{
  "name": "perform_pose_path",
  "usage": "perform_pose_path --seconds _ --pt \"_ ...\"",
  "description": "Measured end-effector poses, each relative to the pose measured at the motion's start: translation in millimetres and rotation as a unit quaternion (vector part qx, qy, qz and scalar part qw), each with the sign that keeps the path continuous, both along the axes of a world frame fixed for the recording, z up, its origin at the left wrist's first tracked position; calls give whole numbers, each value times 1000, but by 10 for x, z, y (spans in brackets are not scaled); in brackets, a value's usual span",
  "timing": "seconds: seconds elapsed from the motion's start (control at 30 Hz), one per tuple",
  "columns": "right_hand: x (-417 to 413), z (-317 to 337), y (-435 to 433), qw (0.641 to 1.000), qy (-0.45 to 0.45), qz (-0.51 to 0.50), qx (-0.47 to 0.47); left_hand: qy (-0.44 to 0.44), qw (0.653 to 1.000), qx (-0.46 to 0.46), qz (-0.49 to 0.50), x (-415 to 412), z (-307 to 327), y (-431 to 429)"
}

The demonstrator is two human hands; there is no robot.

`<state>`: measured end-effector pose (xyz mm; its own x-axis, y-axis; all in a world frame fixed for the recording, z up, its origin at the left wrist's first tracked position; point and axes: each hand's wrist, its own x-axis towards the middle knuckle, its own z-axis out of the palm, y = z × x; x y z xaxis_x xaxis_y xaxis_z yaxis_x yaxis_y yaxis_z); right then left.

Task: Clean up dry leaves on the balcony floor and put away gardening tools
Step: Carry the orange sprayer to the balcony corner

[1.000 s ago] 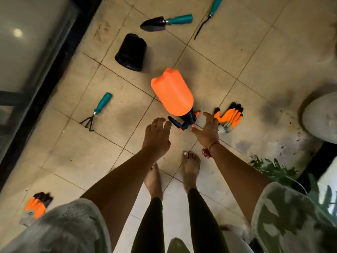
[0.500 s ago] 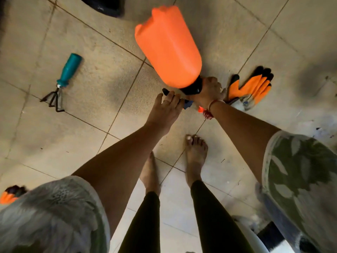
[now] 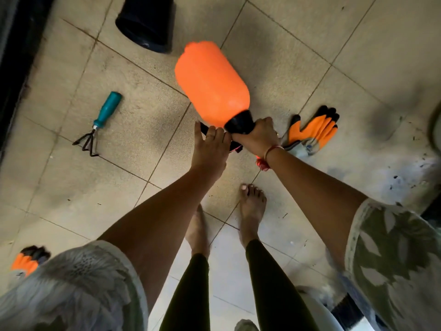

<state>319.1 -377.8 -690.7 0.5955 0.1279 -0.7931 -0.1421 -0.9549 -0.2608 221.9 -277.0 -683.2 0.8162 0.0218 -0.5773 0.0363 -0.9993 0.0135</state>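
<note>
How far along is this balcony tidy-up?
Early. Nothing looks put away yet. In hand: the right hand grips the orange sprayer by its black neck, the left hand at its trigger. Left on the floor: hand rake, black pot, two orange gloves, scattered debris.

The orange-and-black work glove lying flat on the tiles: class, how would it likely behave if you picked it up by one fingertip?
The orange-and-black work glove lies limp and flat on the beige floor tiles, so it would probably droop. It looks thin, so likely light. Its coated-looking palm suggests decent grip, and it seems unlikely to roll.
</note>
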Motion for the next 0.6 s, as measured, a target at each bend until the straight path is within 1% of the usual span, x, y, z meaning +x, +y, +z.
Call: perform_pose_path --seconds 0.1,0.17,0.27,0.33,0.4,0.47,0.53,0.6 --pt "-2 329 23 999 32 -23 -3 -12 997 -58 57 77 227 83" --pt "9 568 56 999 51 -16 1 -41 990 -87 105 107 421 142" --pt "116 973 145 995 89 41 -10 -91 972 -124 179 108 731 164" --pt "179 1181 202 991 90 96 -24 -119 952 -147 240 65 920 145" --pt "236 1362 281 986 67 151 -34 -131 925 -172 312 29 1103 105" --pt "286 1582 404 979 50 193 -37 -124 891 -203 387 -31 1261 83" --pt "363 1844 554 978 40 205 -20 -126 835 -250 474 -102 1412 81" --pt "435 2097 682 984 29 171 29 -146 771 -289 549 -173 1543 88"
